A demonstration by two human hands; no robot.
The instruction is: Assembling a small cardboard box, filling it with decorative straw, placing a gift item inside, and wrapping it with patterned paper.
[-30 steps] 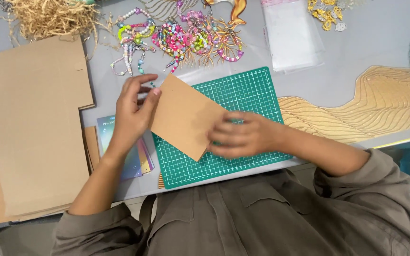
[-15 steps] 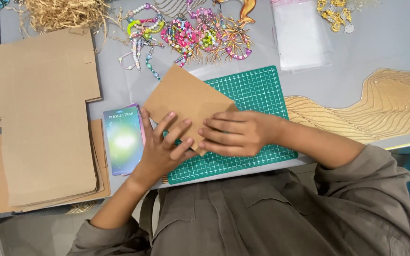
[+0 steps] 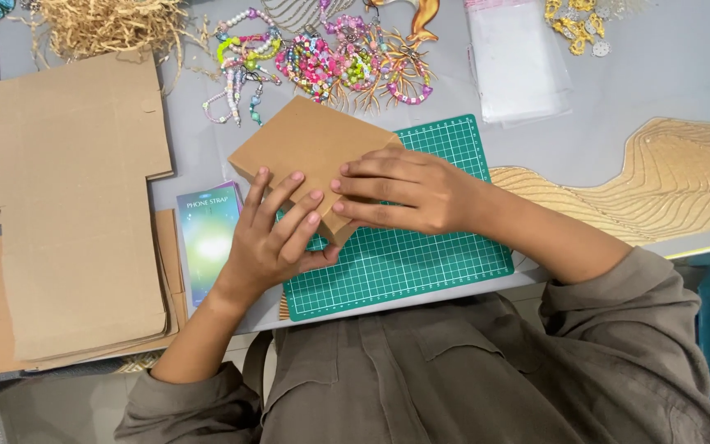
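Observation:
A flat brown cardboard piece [image 3: 306, 152] lies tilted over the left part of a green cutting mat [image 3: 421, 255]. My left hand [image 3: 277, 238] rests on its lower left edge, fingers spread over the card and thumb beneath the corner. My right hand [image 3: 400, 193] presses flat on its right side, fingers pointing left. Both hands grip the cardboard. A small card pack [image 3: 207, 238] with a blue-green glow print lies just left of my left hand.
A stack of large flat cardboard blanks [image 3: 67, 197] fills the left. Beaded straps [image 3: 314, 66] lie at the top, shredded straw [image 3: 108, 25] at the top left, clear plastic bags [image 3: 519, 62] at the top right. The table edge runs along the bottom.
My left hand came down from the cardboard's upper left corner to its lower edge. The cardboard shifted up and left and turned a little; my right hand moved up with it.

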